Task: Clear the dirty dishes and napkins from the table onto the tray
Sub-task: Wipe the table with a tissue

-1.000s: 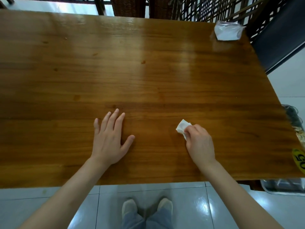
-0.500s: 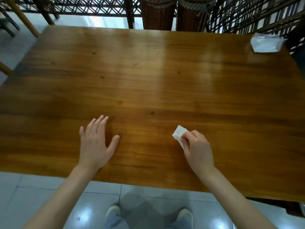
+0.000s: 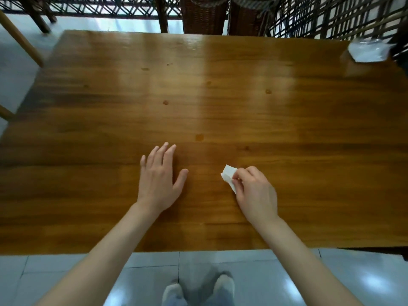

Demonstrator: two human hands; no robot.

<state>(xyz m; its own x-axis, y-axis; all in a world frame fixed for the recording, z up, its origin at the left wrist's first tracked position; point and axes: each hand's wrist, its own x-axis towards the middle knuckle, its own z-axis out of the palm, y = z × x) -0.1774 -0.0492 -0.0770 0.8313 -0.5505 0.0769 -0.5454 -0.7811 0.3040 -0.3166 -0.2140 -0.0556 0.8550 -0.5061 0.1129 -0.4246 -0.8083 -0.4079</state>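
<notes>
Napkin [image 3: 228, 174] pinched in right hand [image 3: 256, 193]; left hand [image 3: 157, 180] rests flat, fingers straight, on table [image 3: 220, 96].

Both forearms are bare from the lower edge of the picture up to the wrists, with no sleeve, cuff, watch, bracelet or ring showing anywhere on them. The left hand [image 3: 159, 181] and the right hand [image 3: 256, 194] are also bare, without gloves, and their nails look short and unpainted, though at this size that is hard to judge. Below, between the arms, the legs wear faded blue-grey trousers [image 3: 199, 300], probably denim. The feet are in pale grey-white shoes [image 3: 224, 283] with rounded toes; their laces or fastenings are too blurred to make out.
</notes>
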